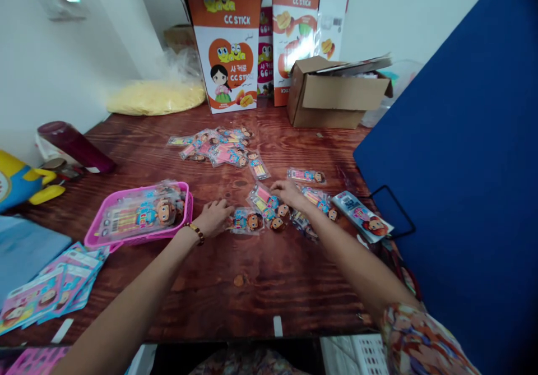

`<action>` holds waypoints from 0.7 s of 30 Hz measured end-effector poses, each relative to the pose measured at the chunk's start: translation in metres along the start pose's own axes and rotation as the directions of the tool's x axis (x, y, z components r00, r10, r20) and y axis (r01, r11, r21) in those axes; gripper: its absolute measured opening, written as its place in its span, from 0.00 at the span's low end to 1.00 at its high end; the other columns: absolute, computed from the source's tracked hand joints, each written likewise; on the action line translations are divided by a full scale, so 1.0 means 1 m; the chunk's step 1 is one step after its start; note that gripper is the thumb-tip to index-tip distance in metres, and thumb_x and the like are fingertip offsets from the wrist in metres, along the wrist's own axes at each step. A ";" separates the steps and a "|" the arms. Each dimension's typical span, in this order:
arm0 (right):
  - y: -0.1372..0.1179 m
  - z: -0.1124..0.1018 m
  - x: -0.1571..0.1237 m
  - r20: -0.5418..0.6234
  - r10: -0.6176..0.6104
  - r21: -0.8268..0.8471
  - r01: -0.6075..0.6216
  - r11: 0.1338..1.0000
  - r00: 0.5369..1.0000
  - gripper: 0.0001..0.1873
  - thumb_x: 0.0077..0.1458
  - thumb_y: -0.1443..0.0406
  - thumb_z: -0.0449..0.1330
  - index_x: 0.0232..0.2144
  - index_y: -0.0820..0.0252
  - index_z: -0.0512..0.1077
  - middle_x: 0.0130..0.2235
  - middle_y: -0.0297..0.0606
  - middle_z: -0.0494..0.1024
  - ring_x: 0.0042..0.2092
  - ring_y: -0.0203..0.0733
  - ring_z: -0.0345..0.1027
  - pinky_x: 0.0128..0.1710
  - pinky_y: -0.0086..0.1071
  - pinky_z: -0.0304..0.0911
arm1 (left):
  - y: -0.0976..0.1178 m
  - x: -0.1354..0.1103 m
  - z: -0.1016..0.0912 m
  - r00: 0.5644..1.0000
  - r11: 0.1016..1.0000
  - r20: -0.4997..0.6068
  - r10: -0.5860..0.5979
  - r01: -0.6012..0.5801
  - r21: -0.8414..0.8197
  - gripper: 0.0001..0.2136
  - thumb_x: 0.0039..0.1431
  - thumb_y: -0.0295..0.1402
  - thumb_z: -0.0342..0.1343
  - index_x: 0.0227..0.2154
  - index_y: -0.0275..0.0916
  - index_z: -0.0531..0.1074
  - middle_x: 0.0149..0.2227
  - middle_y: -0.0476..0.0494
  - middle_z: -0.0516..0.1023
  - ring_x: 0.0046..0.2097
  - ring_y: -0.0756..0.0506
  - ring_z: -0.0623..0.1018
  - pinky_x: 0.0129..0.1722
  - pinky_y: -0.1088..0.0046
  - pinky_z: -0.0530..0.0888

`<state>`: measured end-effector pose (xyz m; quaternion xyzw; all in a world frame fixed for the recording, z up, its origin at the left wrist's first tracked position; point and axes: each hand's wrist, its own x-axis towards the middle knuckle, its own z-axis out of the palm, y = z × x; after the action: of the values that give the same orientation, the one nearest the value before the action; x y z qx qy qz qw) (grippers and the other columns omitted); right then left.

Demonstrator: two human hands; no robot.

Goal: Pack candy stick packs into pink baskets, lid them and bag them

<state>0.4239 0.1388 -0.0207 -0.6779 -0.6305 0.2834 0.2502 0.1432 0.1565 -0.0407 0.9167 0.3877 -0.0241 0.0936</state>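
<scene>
My left hand (215, 218), with a beaded bracelet at the wrist, has its fingers closed at the left end of a small clear packet (246, 221) of coloured sticks with a cartoon head. To the right, my right hand (291, 194) is bent over more of these packets, its fingertips together at the upper edge of a pink-and-yellow packet (265, 200). Part of that pile lies hidden under the hand and wrist. A single packet (306, 176) is just beyond my right hand, and a loose heap of packets (222, 146) lies farther back.
A pink basket (190, 204) holding larger packets stands left of my left hand. Printed sleeves (54, 291) are fanned at the front left; another printed stack (362, 216) lies right. Cartons (229, 55), an open cardboard box (336, 95) and a blue panel (458, 156) border the table.
</scene>
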 end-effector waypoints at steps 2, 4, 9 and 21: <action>0.000 0.002 -0.008 -0.003 0.052 -0.083 -0.053 0.995 0.999 0.08 0.55 0.65 0.56 0.34 0.62 0.75 0.31 0.33 0.76 0.33 0.37 0.67 0.32 0.27 0.58 | 0.001 0.000 0.000 1.000 1.000 0.015 -0.021 0.021 0.006 0.11 0.59 0.32 0.52 0.44 0.42 0.70 0.49 0.37 0.72 0.53 0.35 0.71 0.52 0.50 0.67; -0.001 0.008 -0.017 0.020 0.095 -0.168 -0.090 0.982 0.995 0.08 0.54 0.64 0.60 0.35 0.62 0.75 0.34 0.36 0.78 0.36 0.39 0.70 0.34 0.28 0.59 | 0.003 -0.005 0.001 0.999 0.999 0.012 -0.052 0.052 -0.001 0.12 0.60 0.32 0.51 0.46 0.41 0.68 0.49 0.36 0.72 0.54 0.35 0.70 0.51 0.52 0.68; -0.012 0.031 -0.039 0.055 0.197 -0.345 -0.166 0.924 0.979 0.20 0.44 0.62 0.70 0.40 0.62 0.74 0.46 0.49 0.78 0.46 0.49 0.72 0.39 0.32 0.61 | 0.005 -0.028 0.012 0.987 0.986 0.000 -0.161 0.161 -0.051 0.13 0.59 0.33 0.52 0.46 0.38 0.65 0.47 0.35 0.72 0.49 0.38 0.72 0.46 0.59 0.70; -0.061 0.040 -0.047 0.124 0.025 -0.382 0.024 0.924 0.992 0.17 0.58 0.59 0.57 0.50 0.49 0.69 0.47 0.34 0.78 0.48 0.43 0.72 0.38 0.29 0.60 | 0.057 -0.096 0.035 0.985 0.997 -0.155 0.082 -0.080 0.015 0.13 0.64 0.24 0.42 0.48 0.38 0.64 0.50 0.35 0.74 0.51 0.38 0.73 0.52 0.55 0.70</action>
<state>0.3506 0.0960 -0.0034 -0.6945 -0.6880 0.1973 0.0727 0.1185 0.0431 -0.0550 0.9312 0.3560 0.0495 0.0598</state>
